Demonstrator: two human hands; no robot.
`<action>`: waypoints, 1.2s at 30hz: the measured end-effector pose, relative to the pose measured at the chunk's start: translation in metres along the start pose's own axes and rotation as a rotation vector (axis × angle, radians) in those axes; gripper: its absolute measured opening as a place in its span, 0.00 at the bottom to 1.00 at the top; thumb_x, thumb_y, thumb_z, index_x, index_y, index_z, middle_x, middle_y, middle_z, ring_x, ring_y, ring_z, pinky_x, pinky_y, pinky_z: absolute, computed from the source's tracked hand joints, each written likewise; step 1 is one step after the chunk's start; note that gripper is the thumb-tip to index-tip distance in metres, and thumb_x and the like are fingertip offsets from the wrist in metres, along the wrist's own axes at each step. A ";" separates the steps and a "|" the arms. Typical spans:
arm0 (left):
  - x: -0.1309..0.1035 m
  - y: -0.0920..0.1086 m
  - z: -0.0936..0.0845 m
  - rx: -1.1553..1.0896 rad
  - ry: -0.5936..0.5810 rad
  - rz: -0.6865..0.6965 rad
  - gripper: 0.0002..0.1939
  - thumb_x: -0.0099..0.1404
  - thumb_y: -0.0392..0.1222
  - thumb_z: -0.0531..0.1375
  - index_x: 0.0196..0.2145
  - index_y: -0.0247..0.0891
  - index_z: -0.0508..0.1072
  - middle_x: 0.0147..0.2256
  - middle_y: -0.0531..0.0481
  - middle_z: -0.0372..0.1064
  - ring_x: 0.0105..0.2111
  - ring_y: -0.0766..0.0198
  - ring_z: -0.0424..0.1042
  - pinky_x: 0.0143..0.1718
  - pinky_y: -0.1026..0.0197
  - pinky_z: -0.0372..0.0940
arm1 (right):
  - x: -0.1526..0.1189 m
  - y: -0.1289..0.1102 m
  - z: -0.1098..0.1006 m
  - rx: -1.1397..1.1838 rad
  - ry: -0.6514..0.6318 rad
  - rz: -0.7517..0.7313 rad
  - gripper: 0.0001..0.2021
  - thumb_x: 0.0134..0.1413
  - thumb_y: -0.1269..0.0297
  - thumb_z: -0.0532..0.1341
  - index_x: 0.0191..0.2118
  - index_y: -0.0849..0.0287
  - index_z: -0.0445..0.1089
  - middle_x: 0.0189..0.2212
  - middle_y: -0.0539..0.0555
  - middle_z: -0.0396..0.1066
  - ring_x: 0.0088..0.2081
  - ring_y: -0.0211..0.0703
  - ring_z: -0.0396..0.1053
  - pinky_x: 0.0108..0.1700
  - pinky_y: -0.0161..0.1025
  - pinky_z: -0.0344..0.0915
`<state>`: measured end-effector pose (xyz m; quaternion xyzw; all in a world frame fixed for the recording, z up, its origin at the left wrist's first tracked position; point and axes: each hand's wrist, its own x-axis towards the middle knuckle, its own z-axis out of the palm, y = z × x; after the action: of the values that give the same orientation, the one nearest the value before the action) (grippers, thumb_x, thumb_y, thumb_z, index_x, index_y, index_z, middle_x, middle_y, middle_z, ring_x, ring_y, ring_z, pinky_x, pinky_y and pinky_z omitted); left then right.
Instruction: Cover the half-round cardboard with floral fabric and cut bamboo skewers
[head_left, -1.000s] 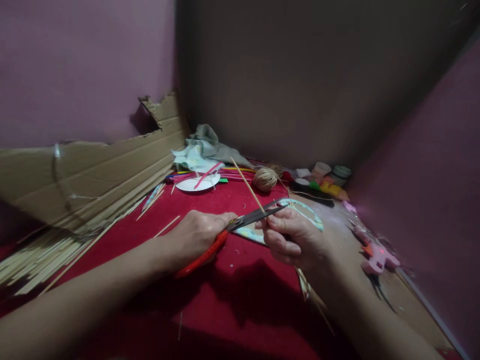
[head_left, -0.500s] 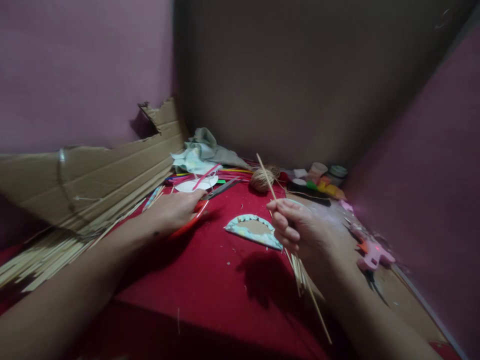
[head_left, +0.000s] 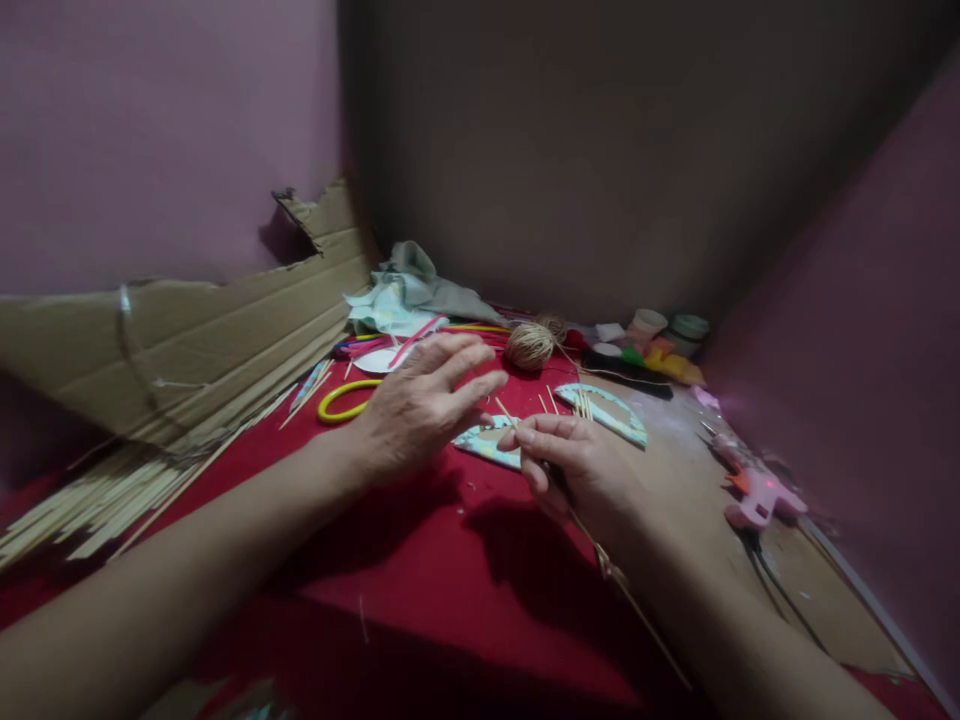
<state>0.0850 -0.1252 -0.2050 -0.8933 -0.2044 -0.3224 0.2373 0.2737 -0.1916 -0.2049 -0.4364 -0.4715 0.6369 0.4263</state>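
Observation:
My left hand (head_left: 427, 405) hovers over the red cloth (head_left: 420, 590), its fingers apart and nothing in them. Just right of it, my right hand (head_left: 574, 460) pinches a thin wooden stick (head_left: 645, 625), which slants down to the lower right. Partly hidden behind my right fingers lies a half-round piece covered in patterned fabric (head_left: 487, 441). A second such piece (head_left: 619, 420) rests beyond my right hand, with several short sticks by it. The yellow loop of a scissor handle (head_left: 346, 402) shows left of my left hand.
A ball of twine (head_left: 531, 345) and crumpled fabric (head_left: 405, 295) sit at the back. Torn cardboard (head_left: 225, 330) and many flat sticks (head_left: 127, 500) line the left side. On the right are a pink glue gun (head_left: 761, 495) and small jars (head_left: 686, 330).
The orange-handled scissors have left my left hand, which has opened and moved right, close to my right hand. The stick in my right hand has slid lower, with less of it above the fingers.

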 end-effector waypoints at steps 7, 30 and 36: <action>-0.007 0.004 0.004 0.022 -0.099 -0.037 0.16 0.70 0.44 0.49 0.30 0.38 0.70 0.27 0.49 0.69 0.30 0.61 0.65 0.42 0.54 0.58 | 0.003 0.013 0.006 0.154 -0.038 0.038 0.08 0.47 0.61 0.63 0.29 0.61 0.70 0.09 0.41 0.59 0.07 0.26 0.44 0.09 0.28 0.40; -0.023 0.010 -0.007 -0.483 -0.238 -0.442 0.15 0.68 0.43 0.50 0.45 0.34 0.70 0.18 0.56 0.65 0.17 0.69 0.63 0.23 0.66 0.57 | 0.041 0.004 -0.071 -0.162 0.621 -0.204 0.07 0.46 0.65 0.62 0.30 0.61 0.65 0.14 0.45 0.63 0.14 0.28 0.56 0.15 0.26 0.51; -0.065 0.021 -0.074 -0.693 -0.506 -0.541 0.11 0.66 0.45 0.52 0.38 0.46 0.75 0.26 0.56 0.72 0.26 0.69 0.69 0.30 0.69 0.61 | 0.033 0.006 -0.071 -0.156 0.593 -0.188 0.07 0.44 0.66 0.63 0.32 0.62 0.67 0.17 0.45 0.64 0.15 0.28 0.57 0.17 0.26 0.54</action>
<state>0.0145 -0.1971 -0.2040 -0.8847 -0.3605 -0.1948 -0.2220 0.3326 -0.1448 -0.2280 -0.5891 -0.4121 0.4017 0.5673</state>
